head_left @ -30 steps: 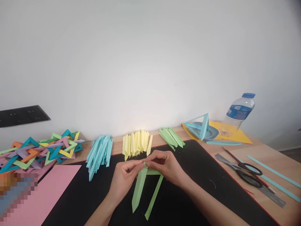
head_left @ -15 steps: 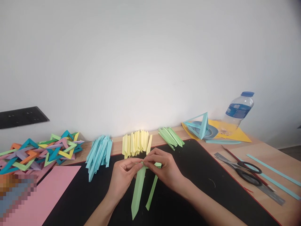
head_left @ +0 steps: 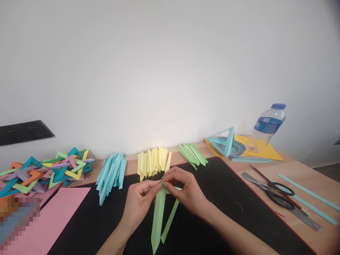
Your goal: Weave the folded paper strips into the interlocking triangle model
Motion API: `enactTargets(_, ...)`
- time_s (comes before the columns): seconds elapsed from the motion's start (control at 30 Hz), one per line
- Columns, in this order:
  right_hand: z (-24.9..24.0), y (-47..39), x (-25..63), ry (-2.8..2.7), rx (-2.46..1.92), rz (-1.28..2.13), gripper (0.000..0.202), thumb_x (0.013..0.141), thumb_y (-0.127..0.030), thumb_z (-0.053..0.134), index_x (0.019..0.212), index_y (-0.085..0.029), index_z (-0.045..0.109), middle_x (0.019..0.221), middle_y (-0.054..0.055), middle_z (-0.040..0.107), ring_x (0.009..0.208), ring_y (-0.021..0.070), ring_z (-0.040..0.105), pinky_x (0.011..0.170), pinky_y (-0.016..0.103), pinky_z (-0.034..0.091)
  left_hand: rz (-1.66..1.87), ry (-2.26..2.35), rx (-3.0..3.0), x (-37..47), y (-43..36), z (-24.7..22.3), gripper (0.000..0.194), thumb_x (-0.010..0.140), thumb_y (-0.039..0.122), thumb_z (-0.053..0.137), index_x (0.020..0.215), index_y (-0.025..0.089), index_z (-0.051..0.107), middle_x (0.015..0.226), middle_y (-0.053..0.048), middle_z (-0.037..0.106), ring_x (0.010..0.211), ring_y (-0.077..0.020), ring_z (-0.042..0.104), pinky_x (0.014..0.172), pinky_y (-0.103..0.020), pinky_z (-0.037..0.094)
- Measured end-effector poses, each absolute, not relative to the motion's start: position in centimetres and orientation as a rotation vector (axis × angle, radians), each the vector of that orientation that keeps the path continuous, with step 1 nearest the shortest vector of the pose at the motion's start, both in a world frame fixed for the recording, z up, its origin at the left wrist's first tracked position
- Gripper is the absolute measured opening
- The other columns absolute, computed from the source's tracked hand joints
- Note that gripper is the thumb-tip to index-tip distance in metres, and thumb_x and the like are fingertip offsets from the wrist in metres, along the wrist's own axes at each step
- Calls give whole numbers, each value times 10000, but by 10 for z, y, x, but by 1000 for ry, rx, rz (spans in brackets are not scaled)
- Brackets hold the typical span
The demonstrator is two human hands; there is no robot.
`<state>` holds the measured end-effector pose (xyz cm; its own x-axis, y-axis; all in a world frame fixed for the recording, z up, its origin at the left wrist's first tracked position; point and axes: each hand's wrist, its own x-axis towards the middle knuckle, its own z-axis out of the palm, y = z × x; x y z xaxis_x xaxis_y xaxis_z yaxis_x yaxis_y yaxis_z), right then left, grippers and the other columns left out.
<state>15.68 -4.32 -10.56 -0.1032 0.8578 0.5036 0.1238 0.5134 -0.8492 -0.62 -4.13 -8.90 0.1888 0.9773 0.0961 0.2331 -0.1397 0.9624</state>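
Observation:
Green folded paper strips [head_left: 158, 216] meet at a joint pinched between my two hands above the black mat. My left hand [head_left: 140, 198] presses thumb and fingertips on the joint from the left. From the right, my right hand [head_left: 184, 186] pinches the same spot, its fingers touching the left ones. A wide strip hangs down toward me, and a narrower green strip [head_left: 170, 221] slants down beside it. The joint itself is mostly hidden by the fingertips. Behind my hands lie yellow folded strips [head_left: 152, 161], with green folded strips [head_left: 192, 155] to their right.
Blue folded strips [head_left: 111, 173] and a multicoloured paper star form [head_left: 71, 164] are on the left, near pink paper [head_left: 69, 205]. Scissors [head_left: 278, 198], a ruler [head_left: 305, 217], a pencil [head_left: 261, 173] and thin blue strips [head_left: 309, 191] lie right. A bottle [head_left: 269, 122] stands behind.
The hanging green strips have swung: the wide one's lower end moved right and down, the narrow one's moved left, bringing them closer together. Both hands keep their pinch in nearly the same place.

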Motion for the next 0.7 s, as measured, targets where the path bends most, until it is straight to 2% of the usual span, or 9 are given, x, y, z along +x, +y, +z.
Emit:
enactTargets(0.07,-106,-43,157,-1549,-862,784,85,778,-161,607,737,-179,680,804,52,615,705,152,608,596,253,517,1040,1188,1558,-6,-42,-89,257,733,342,700,882,144,767,589,-21,691,509,-131,566,465,-195,417)
enactTargets(0.2,-102,-41,160,-1549,-848,876,101,790,-200,616,749,-174,705,837,58,599,683,140,587,572,249,497,1044,1118,1484,-6,-43,-89,270,736,329,703,937,156,751,792,-63,762,754,-226,695,666,-255,532)
enactTargets(0.4,-98,-39,164,-1501,-803,1073,91,776,-223,649,752,-170,719,866,60,588,693,136,580,527,230,474,1020,1094,1384,-7,-43,-92,291,721,342,720,937,148,737,807,-77,769,786,-265,716,672,-288,557)
enactTargets(0.7,-104,-36,163,-1456,-638,1273,142,801,-286,649,862,-189,732,901,59,531,694,148,595,566,296,559,980,1019,1322,-6,-43,-84,282,733,309,720,962,145,734,777,-67,768,714,-213,706,698,-275,539)
